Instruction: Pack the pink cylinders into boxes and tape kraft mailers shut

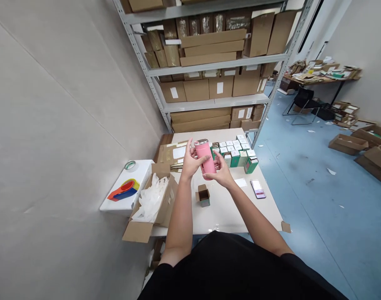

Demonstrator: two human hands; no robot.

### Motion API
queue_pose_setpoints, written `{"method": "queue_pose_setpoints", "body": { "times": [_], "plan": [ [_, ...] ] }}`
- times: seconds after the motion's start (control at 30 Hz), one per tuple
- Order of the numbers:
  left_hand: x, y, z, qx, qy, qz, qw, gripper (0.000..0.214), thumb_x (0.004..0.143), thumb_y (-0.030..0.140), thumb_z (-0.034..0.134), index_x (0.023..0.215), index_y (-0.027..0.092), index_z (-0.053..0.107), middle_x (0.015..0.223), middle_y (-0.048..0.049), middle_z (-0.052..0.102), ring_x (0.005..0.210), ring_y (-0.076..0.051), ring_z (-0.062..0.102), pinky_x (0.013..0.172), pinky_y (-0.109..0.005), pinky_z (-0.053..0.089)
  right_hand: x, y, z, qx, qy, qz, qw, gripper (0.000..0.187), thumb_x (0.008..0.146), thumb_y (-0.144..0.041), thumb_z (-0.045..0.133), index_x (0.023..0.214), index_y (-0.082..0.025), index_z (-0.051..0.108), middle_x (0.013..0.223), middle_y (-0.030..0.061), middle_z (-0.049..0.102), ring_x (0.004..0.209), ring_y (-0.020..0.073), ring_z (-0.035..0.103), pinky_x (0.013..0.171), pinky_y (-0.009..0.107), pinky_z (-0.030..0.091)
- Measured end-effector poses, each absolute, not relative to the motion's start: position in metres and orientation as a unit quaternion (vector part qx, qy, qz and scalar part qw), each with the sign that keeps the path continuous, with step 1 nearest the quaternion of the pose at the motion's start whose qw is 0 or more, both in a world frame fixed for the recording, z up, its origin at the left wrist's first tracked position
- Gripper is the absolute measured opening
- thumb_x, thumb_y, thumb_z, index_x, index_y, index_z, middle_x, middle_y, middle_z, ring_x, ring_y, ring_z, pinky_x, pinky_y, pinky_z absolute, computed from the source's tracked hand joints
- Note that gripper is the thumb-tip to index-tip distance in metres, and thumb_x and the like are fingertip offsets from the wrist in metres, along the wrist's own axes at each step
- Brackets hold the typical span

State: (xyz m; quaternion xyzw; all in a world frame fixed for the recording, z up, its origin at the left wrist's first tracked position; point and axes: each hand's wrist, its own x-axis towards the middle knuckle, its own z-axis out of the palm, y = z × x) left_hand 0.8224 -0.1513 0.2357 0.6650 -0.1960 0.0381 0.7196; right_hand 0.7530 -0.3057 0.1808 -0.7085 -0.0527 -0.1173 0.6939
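Observation:
A pink tumbler (204, 156) with a shiny metal-looking top is held tilted above the table (224, 212). My left hand (192, 160) grips its upper left side, thumb across the front. My right hand (220, 171) holds it low on the right, with the thumb at the base. Below it on the tabletop stands a small open carton (203, 196), its flap folded out to the left. Just behind my right hand, several small green and white boxes (235, 158) stand in rows.
An open cardboard box of white plastic bags (153, 200) sits at the table's left. Beside it, a red-and-blue tape dispenser (124, 189) lies on a white surface. A phone (258, 189) rests at the right. Shelving with cartons (196, 89) rises behind.

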Motion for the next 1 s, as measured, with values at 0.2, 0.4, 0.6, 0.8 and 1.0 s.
{"method": "queue_pose_setpoints", "body": {
  "times": [0.2, 0.4, 0.6, 0.8, 1.0],
  "plan": [
    [0.830, -0.156, 0.232, 0.619, -0.188, -0.013, 0.763, 0.126, 0.066, 0.044, 0.095, 0.165, 0.026, 0.020, 0.118, -0.0117, 0.073, 0.107, -0.025, 0.071, 0.099, -0.040, 0.055, 0.753, -0.311, 0.176, -0.691, -0.111, -0.068, 0.711, 0.114, 0.075, -0.046, 0.085, 0.165, -0.031, 0.017, 0.130, 0.0105, 0.065, 0.114, 0.0264, 0.067, 0.103, 0.046, 0.053],
    [0.834, -0.155, 0.225, 0.628, -0.160, 0.012, 0.762, 0.129, 0.067, 0.044, 0.095, 0.167, 0.034, 0.014, 0.140, -0.0125, 0.063, 0.123, -0.027, 0.065, 0.104, -0.038, 0.052, 0.759, -0.304, 0.172, -0.724, -0.042, -0.130, 0.676, 0.124, 0.067, -0.043, 0.092, 0.165, -0.030, 0.017, 0.113, 0.0071, 0.068, 0.094, 0.0250, 0.068, 0.094, 0.048, 0.056],
    [0.841, -0.147, 0.223, 0.614, -0.166, -0.004, 0.771, 0.135, 0.066, 0.041, 0.095, 0.168, 0.028, 0.008, 0.127, -0.0127, 0.070, 0.112, -0.026, 0.070, 0.101, -0.040, 0.054, 0.764, -0.302, 0.171, -0.696, -0.105, -0.078, 0.706, 0.118, 0.073, -0.041, 0.086, 0.166, -0.033, 0.012, 0.122, 0.0076, 0.066, 0.106, 0.0248, 0.066, 0.099, 0.046, 0.053],
    [0.844, -0.151, 0.223, 0.624, -0.181, -0.004, 0.760, 0.124, 0.067, 0.045, 0.093, 0.166, 0.032, 0.019, 0.131, -0.0120, 0.066, 0.115, -0.025, 0.067, 0.098, -0.036, 0.055, 0.772, -0.303, 0.165, -0.711, -0.054, -0.120, 0.691, 0.129, 0.063, -0.038, 0.092, 0.166, -0.035, 0.014, 0.112, 0.0042, 0.065, 0.090, 0.0213, 0.064, 0.085, 0.041, 0.057],
    [0.850, -0.150, 0.224, 0.645, -0.169, -0.002, 0.745, 0.121, 0.065, 0.040, 0.094, 0.164, 0.027, 0.026, 0.109, -0.0066, 0.071, 0.100, -0.021, 0.070, 0.093, -0.036, 0.056, 0.773, -0.304, 0.163, -0.684, -0.083, -0.076, 0.721, 0.124, 0.072, -0.041, 0.087, 0.166, -0.037, 0.006, 0.124, 0.0073, 0.064, 0.105, 0.0234, 0.066, 0.096, 0.045, 0.055]
  ]
}}
